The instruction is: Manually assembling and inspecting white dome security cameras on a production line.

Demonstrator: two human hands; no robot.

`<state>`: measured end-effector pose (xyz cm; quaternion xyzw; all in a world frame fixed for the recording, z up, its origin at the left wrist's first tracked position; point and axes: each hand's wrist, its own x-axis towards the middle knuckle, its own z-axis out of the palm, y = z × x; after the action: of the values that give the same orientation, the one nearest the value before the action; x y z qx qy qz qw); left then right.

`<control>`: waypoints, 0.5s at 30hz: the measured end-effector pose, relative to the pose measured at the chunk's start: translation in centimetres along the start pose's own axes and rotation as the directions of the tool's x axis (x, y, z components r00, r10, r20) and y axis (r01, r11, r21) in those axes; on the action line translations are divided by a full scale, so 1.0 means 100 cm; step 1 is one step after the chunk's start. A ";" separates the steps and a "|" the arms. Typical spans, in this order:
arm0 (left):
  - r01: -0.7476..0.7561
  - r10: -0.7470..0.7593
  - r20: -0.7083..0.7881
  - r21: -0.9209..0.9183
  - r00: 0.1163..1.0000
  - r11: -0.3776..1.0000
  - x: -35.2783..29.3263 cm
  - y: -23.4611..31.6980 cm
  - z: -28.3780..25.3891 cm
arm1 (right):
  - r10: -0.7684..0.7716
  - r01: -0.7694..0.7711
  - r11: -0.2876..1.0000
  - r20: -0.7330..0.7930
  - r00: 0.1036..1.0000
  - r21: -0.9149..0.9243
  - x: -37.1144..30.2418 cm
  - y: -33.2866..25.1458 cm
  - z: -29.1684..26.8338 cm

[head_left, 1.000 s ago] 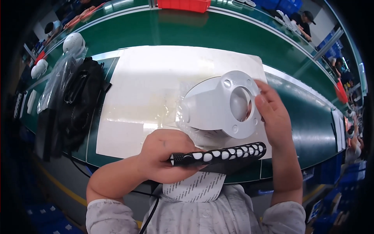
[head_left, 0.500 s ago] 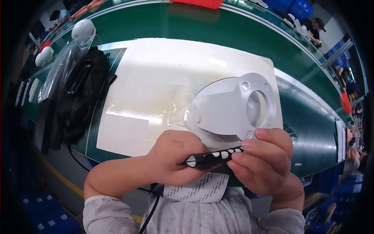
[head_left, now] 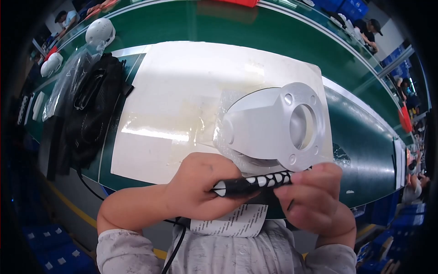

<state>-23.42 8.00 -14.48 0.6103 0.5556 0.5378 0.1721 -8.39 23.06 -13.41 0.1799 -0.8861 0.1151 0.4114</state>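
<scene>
My left hand point(head_left: 203, 187) is closed around a black sheet with white oval patches point(head_left: 260, 181), which is bent so its patterned edge faces up. A white printed paper sheet point(head_left: 230, 222) hangs below it, against my clothing. My right hand point(head_left: 315, 194) is at the sheet's right end, its fingers bent together and partly blurred. A small dark sliver point(head_left: 290, 205) shows at these fingertips; what it is I cannot make out. Just beyond both hands lies a white-grey housing point(head_left: 258, 125) with a round flange point(head_left: 288, 160) that has a large central hole and several smaller round holes.
The housing rests on clear bubble wrap upon a white board point(head_left: 182, 73), over a green worktable point(head_left: 360, 137). To the left are a black bag point(head_left: 93, 109), clear plastic film point(head_left: 68, 82) and white domed housings point(head_left: 100, 32). A black cable point(head_left: 180, 249) runs near my body. Other people work farther off.
My right hand has shifted slightly right and down, uncovering more of the patterned sheet's end and the flange's lower edge. The dark sliver now shows at its fingers. My left hand keeps its grip.
</scene>
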 end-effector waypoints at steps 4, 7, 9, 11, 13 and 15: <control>0.089 -0.092 -0.046 -0.067 0.995 0.994 -0.001 0.000 0.004 | 0.005 -0.006 0.992 0.001 1.000 0.124 0.002 -0.007 0.000; 0.099 -0.103 -0.044 -0.086 0.994 0.991 -0.001 0.001 0.003 | 0.136 -0.136 0.991 -0.142 0.980 0.009 0.013 -0.005 0.005; 0.088 -0.092 -0.043 -0.080 0.995 0.993 0.000 -0.001 0.004 | 0.107 -0.107 0.994 0.028 0.994 0.004 0.008 -0.001 -0.001; 0.098 -0.102 -0.035 -0.101 0.994 0.990 -0.003 -0.002 0.003 | 0.001 -0.003 0.999 -0.049 0.999 -0.038 0.003 -0.002 0.006; 0.102 -0.102 -0.005 -0.072 0.995 0.992 -0.002 -0.001 -0.001 | 0.031 -0.031 0.999 -0.021 0.999 -0.009 0.004 -0.002 0.005; 0.107 -0.106 0.028 -0.042 0.994 0.993 0.001 0.001 -0.002 | 0.064 -0.065 0.998 0.005 0.998 0.020 0.004 -0.002 0.005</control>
<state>-23.52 7.95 -14.29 0.5828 0.5734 0.5317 0.2209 -8.86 22.62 -13.42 0.1556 -0.8911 0.1368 0.4038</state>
